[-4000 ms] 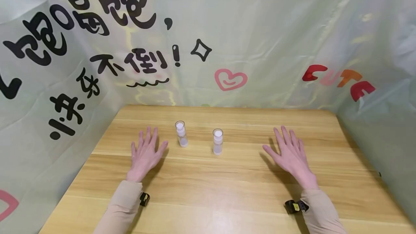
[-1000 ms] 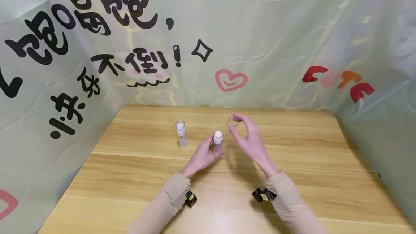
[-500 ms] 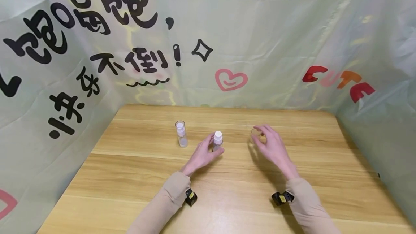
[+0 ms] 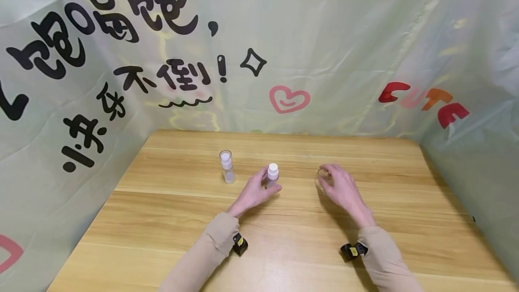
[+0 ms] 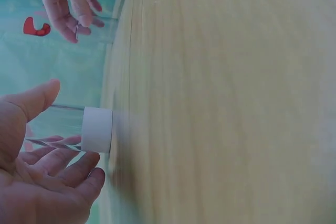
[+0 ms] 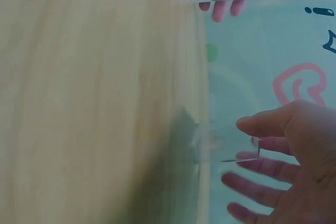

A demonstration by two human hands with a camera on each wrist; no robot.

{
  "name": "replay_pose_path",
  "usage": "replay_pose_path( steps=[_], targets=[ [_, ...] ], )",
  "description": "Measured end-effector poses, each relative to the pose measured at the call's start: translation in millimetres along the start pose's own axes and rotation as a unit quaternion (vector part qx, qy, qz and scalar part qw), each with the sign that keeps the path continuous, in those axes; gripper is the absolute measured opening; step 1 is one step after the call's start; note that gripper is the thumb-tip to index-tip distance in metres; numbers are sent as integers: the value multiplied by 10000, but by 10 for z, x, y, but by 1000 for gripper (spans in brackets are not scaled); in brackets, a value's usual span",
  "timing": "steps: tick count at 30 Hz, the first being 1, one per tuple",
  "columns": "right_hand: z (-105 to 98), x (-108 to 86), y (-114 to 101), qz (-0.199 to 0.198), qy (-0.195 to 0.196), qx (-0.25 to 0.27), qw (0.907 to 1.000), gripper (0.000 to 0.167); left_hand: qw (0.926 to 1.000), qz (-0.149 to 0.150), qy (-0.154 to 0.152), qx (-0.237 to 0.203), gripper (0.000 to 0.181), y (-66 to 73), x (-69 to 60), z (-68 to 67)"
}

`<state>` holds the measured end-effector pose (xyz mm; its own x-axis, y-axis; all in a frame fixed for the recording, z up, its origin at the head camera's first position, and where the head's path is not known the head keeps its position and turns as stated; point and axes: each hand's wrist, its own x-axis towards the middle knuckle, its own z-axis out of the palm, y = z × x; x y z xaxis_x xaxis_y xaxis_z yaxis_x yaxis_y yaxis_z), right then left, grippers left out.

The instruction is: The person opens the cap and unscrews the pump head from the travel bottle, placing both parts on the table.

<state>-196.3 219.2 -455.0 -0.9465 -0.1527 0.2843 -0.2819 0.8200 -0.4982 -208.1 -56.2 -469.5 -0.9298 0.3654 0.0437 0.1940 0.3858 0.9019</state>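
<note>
My left hand (image 4: 253, 193) grips an upright bottle (image 4: 273, 172) with a white top, its thumb and fingers around the clear body. The bottle's white base (image 5: 97, 129) is low by the tabletop in the left wrist view. To the right, my right hand (image 4: 344, 190) holds a clear, hollow cover (image 4: 322, 173) between thumb and fingers. In the right wrist view its far end (image 6: 198, 142) is close to the wood; whether it touches is unclear. A second bottle (image 4: 227, 169), its clear cover on, stands to the left, touched by neither hand.
The wooden table (image 4: 284, 247) runs back to a pale printed cloth (image 4: 324, 57) that rises behind it and at both sides. Each wrist carries a small black camera, the left one (image 4: 240, 244) and the right one (image 4: 353, 251).
Both hands came inward from their spread positions. My left hand took hold of the nearer bottle, while my right lifted off its clear cover, carried it right and lowered it slightly.
</note>
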Motion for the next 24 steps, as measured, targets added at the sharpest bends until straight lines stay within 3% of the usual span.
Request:
replay_pose_path(
  steps=[4, 8, 14, 19, 24],
  targets=[
    [10, 25, -122, -152, 203, -93, 9996, 48, 9997, 0, -42, -241, 73, -15, 15, 11],
    [42, 78, -365, -497, 501, 212, 9973, 48, 9974, -201, -8, -691, 74, -31, 62, 44],
    [121, 150, -760, -627, 278, 975, 9929, 48, 9924, -163, 79, -1216, 56, -78, 164, 138],
    [226, 215, -985, -719, 45, 1225, 9899, 52, 9919, -45, 182, -1254, 37, -105, 219, 189],
    [352, 278, -1112, -1023, 175, 1037, 9892, 53, 9890, 320, 260, -1420, 28, -137, 265, 222]
  ],
)
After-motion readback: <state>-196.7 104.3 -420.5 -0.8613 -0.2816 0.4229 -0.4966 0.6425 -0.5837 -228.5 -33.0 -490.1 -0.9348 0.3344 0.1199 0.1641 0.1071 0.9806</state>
